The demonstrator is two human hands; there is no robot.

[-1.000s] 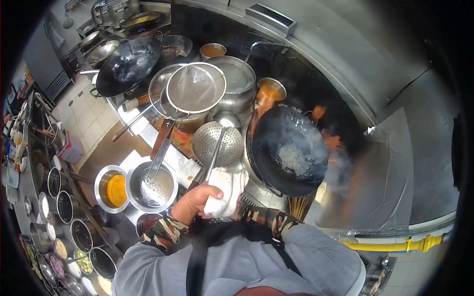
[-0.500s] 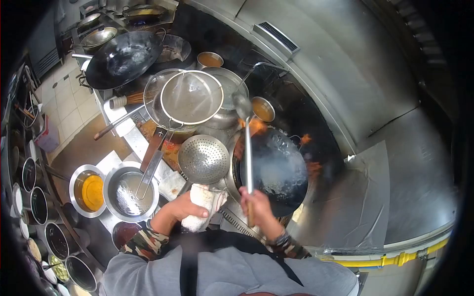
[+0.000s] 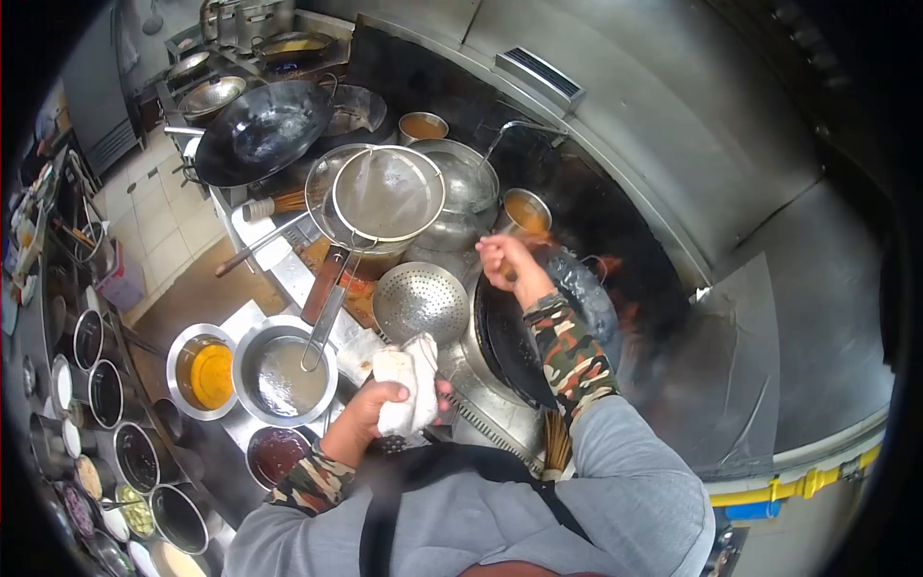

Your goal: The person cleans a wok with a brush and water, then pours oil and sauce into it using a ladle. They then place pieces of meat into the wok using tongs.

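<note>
My left hand (image 3: 365, 412) is closed around a folded white cloth (image 3: 408, 387), low in front of my body and beside the perforated strainer (image 3: 420, 303). My right hand (image 3: 510, 262) is raised over the far part of the dark wok (image 3: 514, 337), its fingers wrapped round the wooden handle end of a ladle (image 3: 509, 273). The rest of the ladle is hidden behind the hand and forearm. Grey smoke and orange flame show at the wok's right side, and my right sleeve covers part of the wok.
A round mesh sieve (image 3: 389, 194) rests over a pot beyond the strainer. Left of me stand a pot of clear liquid (image 3: 332, 385), a bowl of yellow oil (image 3: 173, 370) and several sauce containers. A large empty wok (image 3: 207, 154) leans at the back left. A faucet (image 3: 524, 125) reaches over the stove.
My right hand has moved up and away from me over the wok, and the ladle's long metal shaft has gone out of sight. My left hand still holds the cloth, slightly further right.
</note>
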